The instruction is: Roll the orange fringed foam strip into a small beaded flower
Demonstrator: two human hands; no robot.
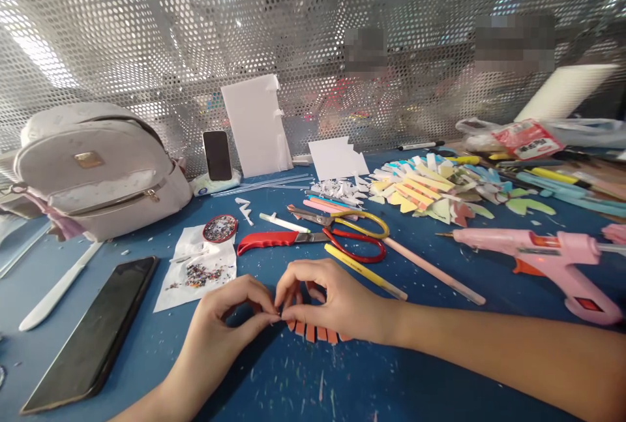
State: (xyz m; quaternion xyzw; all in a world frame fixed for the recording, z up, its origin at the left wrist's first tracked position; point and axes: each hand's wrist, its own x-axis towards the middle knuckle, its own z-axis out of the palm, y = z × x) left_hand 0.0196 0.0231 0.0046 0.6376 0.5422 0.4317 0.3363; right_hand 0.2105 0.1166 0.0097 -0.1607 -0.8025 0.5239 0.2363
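My left hand point(236, 324) is closed in a pinch, its thumb and fingertips meeting those of my right hand point(325, 301). What lies between the left fingertips is too small to make out. An orange paper strip cut into a fringe point(321, 332) shows below my right thumb, and the pinching right hand seems to hold it; much of it is hidden. Just beyond the hands lie scissors with red and yellow handles point(355, 254), a red-handled cutter point(268, 240) and a yellow marker point(364, 271).
Left are a black phone point(92, 337), a white knife-like tool point(61, 286) and a grey backpack point(107, 174). Glitter bits lie on white paper point(163, 298). Right, a pink glue gun point(538, 249) rests before piled paper pieces point(423, 190). A perforated metal screen point(293, 30) stands behind.
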